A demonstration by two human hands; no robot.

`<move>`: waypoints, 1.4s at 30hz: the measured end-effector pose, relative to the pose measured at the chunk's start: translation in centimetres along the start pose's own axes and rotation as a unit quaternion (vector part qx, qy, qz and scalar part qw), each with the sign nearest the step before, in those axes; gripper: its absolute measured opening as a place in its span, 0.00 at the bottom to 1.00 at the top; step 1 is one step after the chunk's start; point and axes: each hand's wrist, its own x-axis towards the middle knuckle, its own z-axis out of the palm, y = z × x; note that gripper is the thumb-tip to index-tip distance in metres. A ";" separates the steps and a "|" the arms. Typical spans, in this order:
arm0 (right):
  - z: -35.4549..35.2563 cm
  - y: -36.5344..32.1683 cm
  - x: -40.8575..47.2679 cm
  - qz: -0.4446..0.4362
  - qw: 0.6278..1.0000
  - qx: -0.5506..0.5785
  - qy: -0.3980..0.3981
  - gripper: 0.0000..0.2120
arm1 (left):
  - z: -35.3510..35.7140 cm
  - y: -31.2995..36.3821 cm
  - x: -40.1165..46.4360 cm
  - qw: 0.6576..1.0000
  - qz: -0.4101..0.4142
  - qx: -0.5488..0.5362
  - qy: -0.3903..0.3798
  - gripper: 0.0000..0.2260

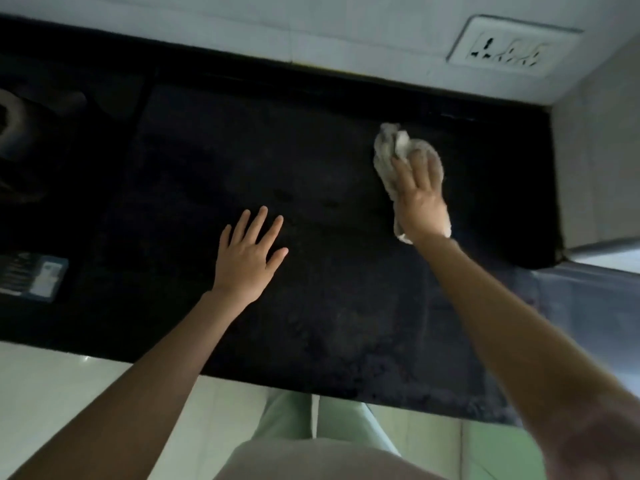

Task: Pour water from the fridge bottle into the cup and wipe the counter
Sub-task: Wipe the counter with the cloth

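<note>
Near the bench's (311,306) back right corner, my right hand (420,199) pressed the crumpled rag (393,147) flat-fingered to wipe, while my left hand (251,252) lay released, bracing me

The counter (311,306) is black, with a faint mottled speckle near its front edge. The cloth (391,147) is pale grey-beige, crumpled, without any print. The wall (277,29) is light grey-white, and the socket plate (512,46) white with dark slots. A packet (34,277) at the left is blue and white. The trousers (304,420) are pale green.
</note>
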 end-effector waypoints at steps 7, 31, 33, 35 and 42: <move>1.8 -8.3 -17.7 -0.128 0.991 0.038 0.001 0.39 | 0.1 0.0 -0.1 1.000 0.005 -0.004 0.013 0.26; 0.5 -4.1 -12.8 -0.018 0.998 0.053 0.033 0.33 | -0.2 0.2 -0.2 1.000 0.007 0.027 -0.010 0.26; 0.3 -3.6 -11.6 0.042 0.996 0.071 0.029 0.23 | -0.4 0.3 -0.1 0.999 0.008 0.036 -0.016 0.26; 0.6 -4.4 -12.7 0.048 0.996 0.060 0.042 0.22 | -0.5 0.3 -0.1 0.999 0.004 0.038 -0.023 0.26; 2.4 -7.4 -22.7 -0.088 0.990 0.103 0.034 0.30 | -0.3 0.6 -0.4 0.999 0.000 0.041 -0.028 0.26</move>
